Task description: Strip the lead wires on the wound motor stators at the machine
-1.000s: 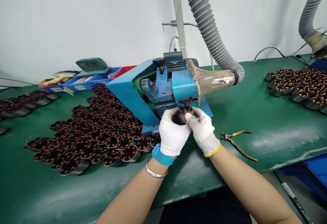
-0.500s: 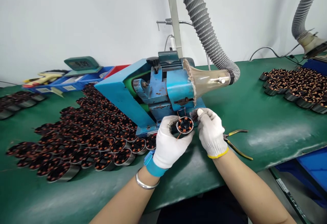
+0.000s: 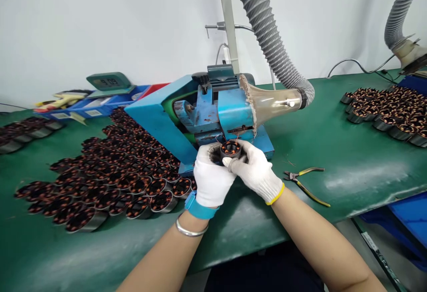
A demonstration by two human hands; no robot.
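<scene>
A: ok so what are the hands doing rn?

B: Both gloved ones are closed around the same copper-wound ring (image 3: 230, 154). Left hand (image 3: 213, 177) cups one side, right hand (image 3: 259, 170) grips the other with its thumb at the front wall.

A: And where's the ring, exactly?

B: Just in front of the blue machine (image 3: 235, 107), below its slotted cover. Can't tell if they touch tbh.

A: Anything else close by?

B: Yeah, pliers (image 3: 293, 176) with spread yellow handles lie on the green bench (image 3: 333, 150) near the right hand, plus a big bunch of similar rings (image 3: 138, 205) left of the left hand.
</scene>
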